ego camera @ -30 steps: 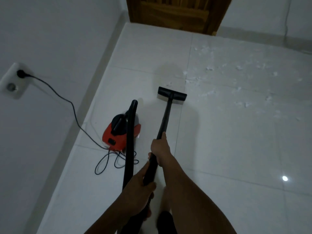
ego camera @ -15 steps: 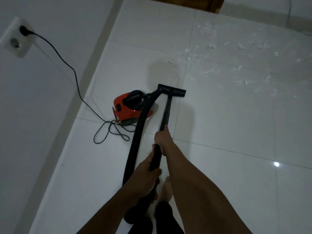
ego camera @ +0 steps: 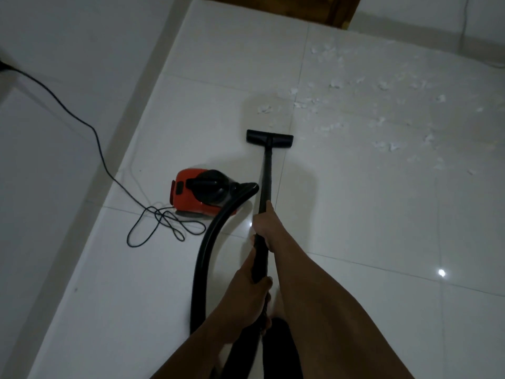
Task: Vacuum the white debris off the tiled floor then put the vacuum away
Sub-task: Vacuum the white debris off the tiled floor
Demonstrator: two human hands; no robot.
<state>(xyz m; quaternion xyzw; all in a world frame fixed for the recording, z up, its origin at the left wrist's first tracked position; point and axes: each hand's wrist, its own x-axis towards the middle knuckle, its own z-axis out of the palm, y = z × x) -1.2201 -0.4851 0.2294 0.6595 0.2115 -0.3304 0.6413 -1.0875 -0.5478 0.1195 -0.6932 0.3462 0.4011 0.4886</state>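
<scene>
A red and black canister vacuum (ego camera: 195, 196) sits on the white tiled floor (ego camera: 369, 228), left of centre. Its black hose (ego camera: 203, 255) curves from the canister back toward me. Both hands grip the black wand (ego camera: 266, 173): my right hand (ego camera: 263, 224) higher up, my left hand (ego camera: 247, 291) near the hose end. The black floor nozzle (ego camera: 269, 138) rests flat on the tile. White debris (ego camera: 382, 144) lies scattered ahead and to the right of the nozzle, with a few scraps (ego camera: 263, 109) just beyond it.
A black power cord (ego camera: 82, 124) runs from the left wall down to a tangle (ego camera: 164, 222) beside the canister. A white wall (ego camera: 54, 160) borders the floor on the left. A wooden door (ego camera: 336, 9) stands at the far end.
The nozzle has slid forward, away from the canister and toward the debris. The view has shifted right, so the wall socket has left the frame.
</scene>
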